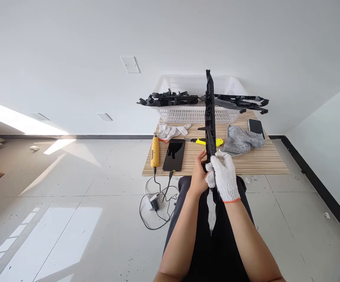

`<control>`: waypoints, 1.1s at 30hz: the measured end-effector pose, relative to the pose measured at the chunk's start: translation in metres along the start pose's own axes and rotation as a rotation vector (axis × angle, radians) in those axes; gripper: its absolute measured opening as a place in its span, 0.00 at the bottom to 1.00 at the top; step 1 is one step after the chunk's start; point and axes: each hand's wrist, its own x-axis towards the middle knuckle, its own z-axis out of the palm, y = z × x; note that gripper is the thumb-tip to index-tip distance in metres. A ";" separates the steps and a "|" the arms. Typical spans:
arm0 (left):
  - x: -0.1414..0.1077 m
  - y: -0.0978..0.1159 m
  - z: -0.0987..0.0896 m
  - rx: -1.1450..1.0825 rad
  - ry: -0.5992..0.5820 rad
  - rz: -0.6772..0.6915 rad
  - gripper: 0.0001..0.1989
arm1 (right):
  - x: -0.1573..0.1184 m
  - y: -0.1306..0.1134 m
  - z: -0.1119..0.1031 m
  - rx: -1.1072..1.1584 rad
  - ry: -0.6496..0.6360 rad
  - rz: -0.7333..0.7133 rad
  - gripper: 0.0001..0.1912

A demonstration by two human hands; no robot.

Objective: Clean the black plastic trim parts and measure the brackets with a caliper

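A long black plastic trim piece (209,94) stands out lengthwise in front of me, over the table and basket. My left hand (198,176), bare, is closed around its near end. In a white knitted glove with an orange cuff, my right hand (224,176) grips a black caliper (211,145). The caliper lies along the trim piece, its jaws pointing left. I cannot tell whether the jaws touch the plastic. Behind the trim piece, a yellow utility knife (219,142) lies partly hidden on the slatted table (193,156).
A white plastic basket (181,114) holds several black trim pieces (170,98) sticking out both sides. On the table are a yellow rotary tool (155,152), a dark-screened phone (174,154), a white glove (172,131), a grey glove (242,139) and another device (256,127). Cables (158,219) lie on the floor.
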 end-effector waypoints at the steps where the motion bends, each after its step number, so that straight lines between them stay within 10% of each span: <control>1: 0.000 0.001 0.000 -0.003 -0.004 0.004 0.34 | -0.002 0.002 0.000 -0.010 0.026 -0.021 0.24; 20: -0.002 0.002 0.003 0.098 -0.012 0.040 0.35 | -0.020 0.000 -0.010 -0.181 0.110 -0.047 0.41; 33: -0.002 0.001 0.003 0.083 -0.019 0.035 0.33 | -0.012 0.009 -0.010 -0.189 0.143 -0.040 0.32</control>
